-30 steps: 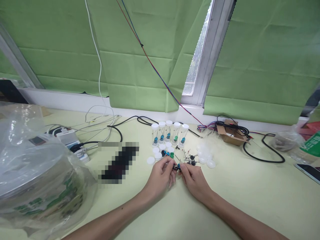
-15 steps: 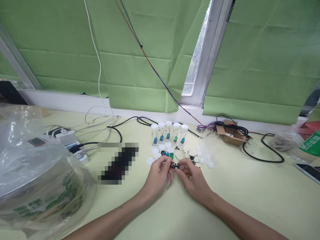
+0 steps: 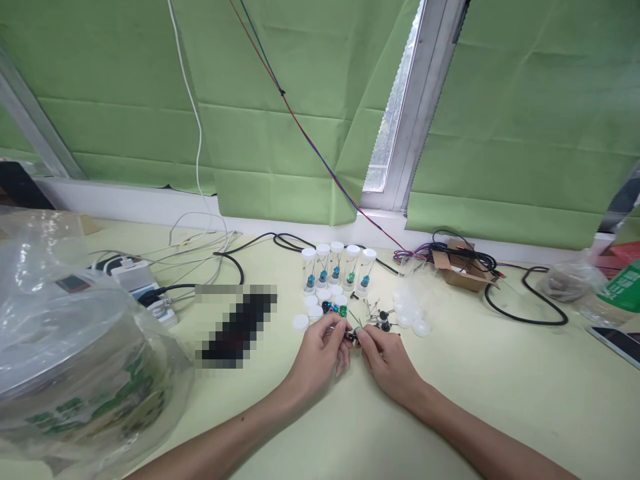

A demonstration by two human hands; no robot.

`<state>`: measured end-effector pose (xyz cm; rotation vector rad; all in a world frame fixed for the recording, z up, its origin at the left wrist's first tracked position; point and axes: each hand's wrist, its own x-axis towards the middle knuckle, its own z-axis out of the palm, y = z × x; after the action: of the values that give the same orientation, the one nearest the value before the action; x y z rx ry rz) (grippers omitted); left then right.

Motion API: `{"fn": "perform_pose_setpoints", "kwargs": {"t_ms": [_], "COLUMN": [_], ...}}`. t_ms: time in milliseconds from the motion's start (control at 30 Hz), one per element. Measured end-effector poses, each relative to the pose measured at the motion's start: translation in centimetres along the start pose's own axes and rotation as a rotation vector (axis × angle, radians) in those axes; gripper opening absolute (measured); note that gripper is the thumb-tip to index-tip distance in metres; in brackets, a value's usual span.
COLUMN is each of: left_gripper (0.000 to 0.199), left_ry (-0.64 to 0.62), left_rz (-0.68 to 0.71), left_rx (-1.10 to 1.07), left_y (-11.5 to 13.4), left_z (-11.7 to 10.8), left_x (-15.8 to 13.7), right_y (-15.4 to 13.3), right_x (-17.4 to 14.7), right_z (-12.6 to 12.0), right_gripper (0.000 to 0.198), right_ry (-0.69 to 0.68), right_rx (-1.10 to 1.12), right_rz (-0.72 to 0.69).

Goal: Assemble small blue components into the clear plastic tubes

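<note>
We see a small, dark, elongated piece with a hard sheen bridging the short gap between our two hands, and the relation that matters is its line: as far as its visible part shows, the long axis runs sideways, from left fingertips to right. Our left hand pinches one end between thumb and fingers; our right hand pinches the other, so neither is clearly nearer. The ends are hidden under our fingers, and we cannot tell how its parts join there. Just beyond our left fingertips lie a shiny green rounded piece and a glossy blue piece. Just beyond our right fingers sit black round-headed parts, with thin metal-coloured pins behind them. Farther ahead of both hands, upright clear tubes with white caps stand in a row, apart from our fingers. Flat white round caps lie ahead and left of our left hand.
</note>
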<state>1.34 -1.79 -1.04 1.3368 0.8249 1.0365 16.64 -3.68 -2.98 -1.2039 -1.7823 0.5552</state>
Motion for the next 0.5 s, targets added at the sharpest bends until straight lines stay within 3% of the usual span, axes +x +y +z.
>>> {"fn": "perform_pose_setpoints", "kwargs": {"t_ms": [300, 433, 500], "left_gripper": [0.032, 0.031, 0.031], "left_ry": [0.002, 0.057, 0.070], "left_rz": [0.008, 0.017, 0.021], "left_rx": [0.007, 0.001, 0.000], "left_y": [-0.17, -0.16, -0.17], "left_z": [0.04, -0.16, -0.30], "left_x": [-0.09, 0.15, 0.32], "right_y": [-0.11, -0.50, -0.52], "right_x": [0.08, -0.03, -0.16], "right_z": [0.05, -0.06, -0.07], "right_gripper": [0.045, 0.023, 0.023], "right_ry": [-0.009, -0.015, -0.021], "right_rx": [0.056, 0.125, 0.154], "right_rz": [0.045, 0.065, 0.050]}}
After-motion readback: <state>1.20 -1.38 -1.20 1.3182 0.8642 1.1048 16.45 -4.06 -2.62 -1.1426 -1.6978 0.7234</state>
